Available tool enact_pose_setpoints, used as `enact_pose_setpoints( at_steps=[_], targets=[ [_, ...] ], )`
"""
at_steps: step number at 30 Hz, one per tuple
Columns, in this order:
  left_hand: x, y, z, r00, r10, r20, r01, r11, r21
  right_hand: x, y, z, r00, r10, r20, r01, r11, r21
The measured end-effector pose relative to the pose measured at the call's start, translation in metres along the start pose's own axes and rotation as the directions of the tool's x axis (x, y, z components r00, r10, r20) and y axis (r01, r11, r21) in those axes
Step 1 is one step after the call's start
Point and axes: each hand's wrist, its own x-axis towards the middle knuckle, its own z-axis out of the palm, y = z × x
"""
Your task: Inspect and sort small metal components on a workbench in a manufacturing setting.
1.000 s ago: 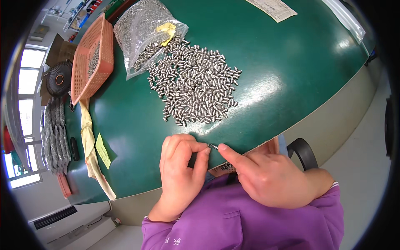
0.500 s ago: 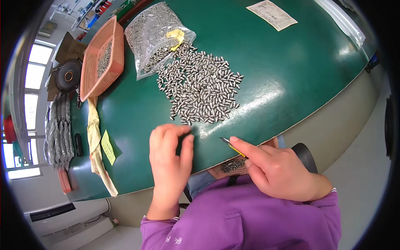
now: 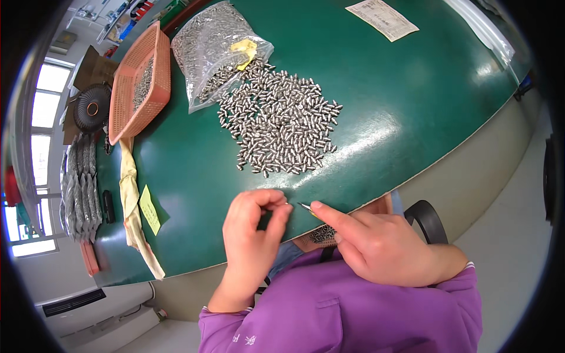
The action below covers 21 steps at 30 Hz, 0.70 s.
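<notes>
My left hand (image 3: 254, 226) is pinched, thumb to index finger, on a small metal part (image 3: 286, 203) of which only a glint shows between the fingertips. My right hand (image 3: 376, 241) grips a slim yellow craft knife (image 3: 306, 207), its index finger stretched along it. The dark pointed tip faces the left fingertips, a short gap away. Beyond both hands, a broad pile of small silvery metal parts (image 3: 282, 123), with pointed ends, lies on the green tabletop (image 3: 194, 176).
A clear bag (image 3: 212, 41) of more parts lies open behind the pile. Left of it stands a pink basket (image 3: 141, 112), near a yellow cloth strip (image 3: 130, 206) and a yellow-green note (image 3: 149, 210). A printed sheet (image 3: 382, 19) lies far right. Below the table edge is a container of parts (image 3: 322, 235).
My left hand has moved right and nearer to me, its thumb and finger closing into a pinch on a small metal part. The craft knife has shifted slightly left toward it.
</notes>
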Motion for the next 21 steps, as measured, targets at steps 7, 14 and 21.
enact_pose_setpoints(
  at_steps=[7, 14, 21],
  targets=[
    [-0.0054, -0.0021, 0.0011, 1.0, 0.009, -0.021, -0.01, 0.997, -0.071, 0.0022, -0.0038, 0.0022, 1.0, 0.005, 0.018, -0.005, 1.0, 0.005],
    [-0.0044, -0.0028, -0.001, 0.999, 0.047, 0.011, -0.047, 0.997, 0.058, 0.0038, 0.0004, 0.0069, 0.994, -0.109, -0.026, 0.105, 0.986, -0.13],
    [-0.0018, -0.0014, -0.0026, 0.996, 0.076, 0.057, -0.078, 0.996, 0.032, 0.0019, -0.0047, 0.0059, 0.997, -0.07, -0.022, 0.068, 0.994, -0.09]
  ],
)
